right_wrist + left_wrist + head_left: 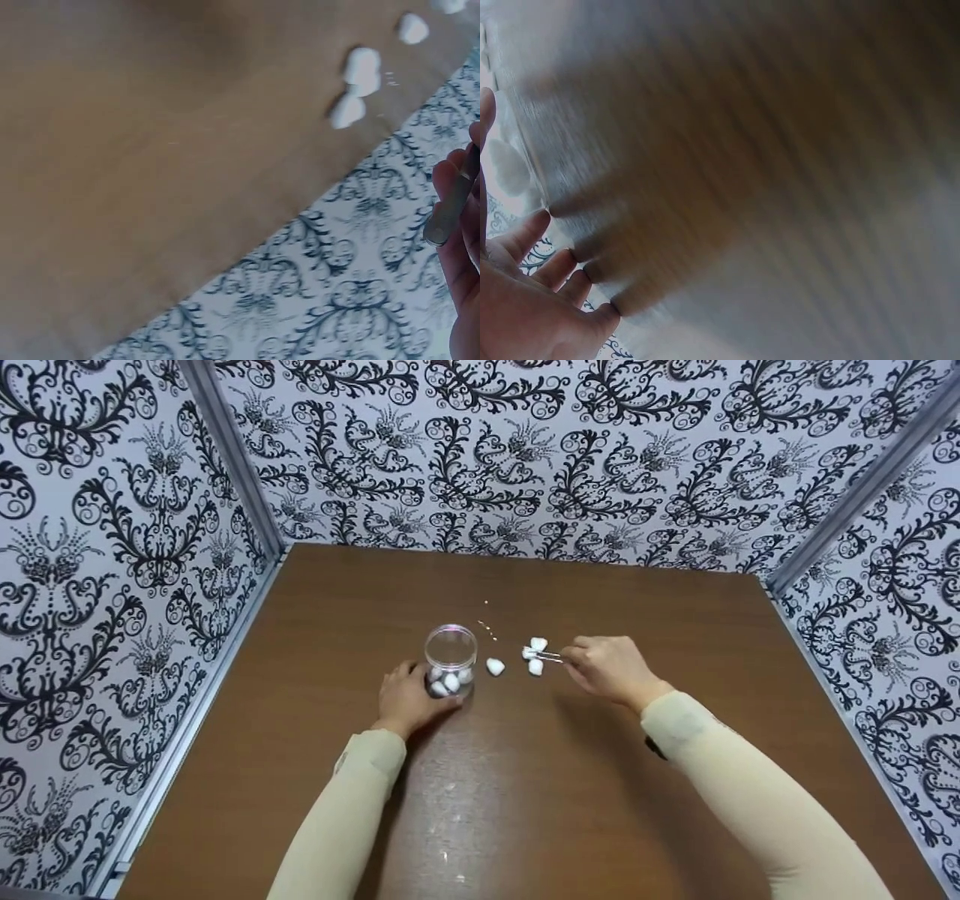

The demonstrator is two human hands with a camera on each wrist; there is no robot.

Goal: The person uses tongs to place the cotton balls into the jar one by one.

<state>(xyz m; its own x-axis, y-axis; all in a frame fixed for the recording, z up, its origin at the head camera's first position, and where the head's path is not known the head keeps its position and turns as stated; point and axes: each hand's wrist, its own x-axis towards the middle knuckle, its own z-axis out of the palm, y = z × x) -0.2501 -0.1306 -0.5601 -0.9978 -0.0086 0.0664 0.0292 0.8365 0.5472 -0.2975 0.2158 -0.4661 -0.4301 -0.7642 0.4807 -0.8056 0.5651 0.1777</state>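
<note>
My left hand (405, 701) grips a clear jar (451, 643) near its base, thumb in front and fingers on the left side. Several white cotton balls (451, 682) lie in the bottom of the jar. In my right hand (611, 667) I pinch metal tweezers (553, 658), whose tips reach the middle cotton ball (528, 653) of a group of three. Whether the tips have closed on it is too small to tell. A single cotton ball (495, 667) sits between the jar and that group. The tweezers' rear end (442, 225) shows in the right wrist view.
Small white bits (487, 628) are scattered on the brown table (352, 607) behind the single cotton ball. Patterned walls (495, 457) close off the back and both sides, with metal frame posts (232, 450) at the corners.
</note>
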